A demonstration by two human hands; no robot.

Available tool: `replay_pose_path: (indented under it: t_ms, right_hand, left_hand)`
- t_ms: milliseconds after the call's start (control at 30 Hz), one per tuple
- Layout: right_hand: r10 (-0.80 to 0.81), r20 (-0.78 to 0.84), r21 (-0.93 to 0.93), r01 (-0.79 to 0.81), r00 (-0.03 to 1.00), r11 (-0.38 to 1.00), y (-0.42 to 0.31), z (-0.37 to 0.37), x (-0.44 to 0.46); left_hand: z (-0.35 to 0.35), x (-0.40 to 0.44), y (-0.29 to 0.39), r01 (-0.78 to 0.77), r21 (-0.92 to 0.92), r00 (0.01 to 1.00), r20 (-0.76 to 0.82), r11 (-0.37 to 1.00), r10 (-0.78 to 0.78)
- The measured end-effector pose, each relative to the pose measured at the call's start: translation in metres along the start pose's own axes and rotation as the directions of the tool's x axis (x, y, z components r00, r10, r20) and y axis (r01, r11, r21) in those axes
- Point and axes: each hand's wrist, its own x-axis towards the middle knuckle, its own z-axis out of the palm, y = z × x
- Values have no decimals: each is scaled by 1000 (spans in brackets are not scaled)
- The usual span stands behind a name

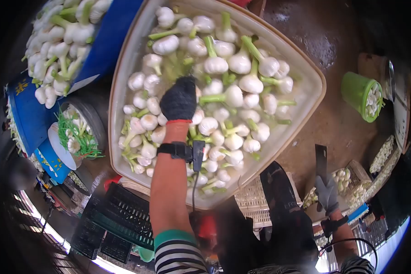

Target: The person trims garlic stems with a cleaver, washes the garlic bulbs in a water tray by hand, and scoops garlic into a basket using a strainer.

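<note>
My left hand [179, 99], in a dark glove, reaches into a large white basin [315, 82] of cloudy water. Its fingers are hidden from me, so I cannot say whether they grip anything. Garlic bulbs [208, 125] with short green stems lie around it in the water. Off to the right, outside the basin, my right hand [327, 195] wears a grey glove and is closed around the handle of a cleaver [321, 160], its broad dark blade pointing away from me.
A blue container [116, 41] heaped with garlic stands left of the basin. Below it is a bucket [93, 121] with garlic and green ties. A green bucket [358, 93] of garlic stands at right. Black crates [118, 212] are at lower left, and a wicker basket [358, 171] lies at right.
</note>
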Motion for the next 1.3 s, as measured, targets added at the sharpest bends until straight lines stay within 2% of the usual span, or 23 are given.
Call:
replay_pose_path:
  t_ms: [67,100,200,300,433,467,567,600,667,700,733,767,800,833,867,900,967,1033,1100,1200,1300]
  right_hand:
    - [0,-2,-5,0,1000,1000,-9,1,-2]
    - [6,1,-10,-6,1000,1000,-12,1,-4]
    - [16,15,-6,-16,1000,1000,-17,2,-4]
    - [32,28,-19,-32,999,999,-21,3,-3]
    - [16,20,-75,-14,1000,997,-37,5,-4]
    - [1,12,-67,-1,1000,998,-31,4,-2]
    - [-1,-2,-8,1,1000,1000,-14,2,1]
    - [20,-5,32,-20,1000,999,-19,0,-1]
    - [47,-7,87,-47,999,995,-21,1,1]
    - [57,-7,97,-56,998,994,-16,-1,1]
    - [67,-8,104,-65,998,992,-14,-2,2]
    - [60,-11,89,-59,998,994,-17,-1,3]
    - [54,-12,74,-53,998,996,-24,0,2]
    - [46,-13,57,-45,999,997,-27,1,4]
    - [54,-6,72,-54,999,996,-25,3,7]
    - [63,1,88,-63,998,994,-21,4,10]
    - [66,13,126,-68,998,990,-9,6,18]
    - [62,31,174,-67,998,983,7,11,23]
    - [54,33,141,-58,998,988,7,18,24]
    - [35,18,95,-36,999,995,-1,12,20]
    - [29,27,57,-31,999,998,-15,4,11]
  left_hand:
    - [-20,-10,20,56,-9,991,121,998,-54]
    - [-17,-18,18,16,-83,996,85,996,-9]
    - [-20,-33,6,-106,-48,985,132,993,111]
    - [-8,-29,11,-70,151,993,101,986,55]
    - [2,6,14,101,126,921,364,987,-141]
    - [2,9,14,85,136,905,403,987,-134]
    - [11,1,10,34,-78,979,204,996,-17]
    - [6,-5,11,-28,-34,997,73,999,30]
    - [-17,-10,15,-138,78,971,-185,987,151]
    - [-42,-2,26,-63,76,981,-177,995,75]
    - [-58,14,32,-98,47,949,-295,994,108]
    - [-61,41,27,-260,178,827,-467,949,314]
    - [-70,71,31,-382,175,749,-516,907,415]
    - [-77,97,42,-336,151,801,-473,930,367]
    - [-64,127,38,-331,151,812,-458,931,363]
    - [-57,137,47,-174,164,926,-308,971,218]
    - [-13,142,54,-91,439,863,-413,894,290]
    - [-2,104,76,-167,368,889,-346,915,301]
    - [15,62,96,-227,351,946,-140,908,291]
    - [46,21,92,-270,132,955,-85,954,282]
    - [45,-20,81,-267,108,962,-24,958,271]
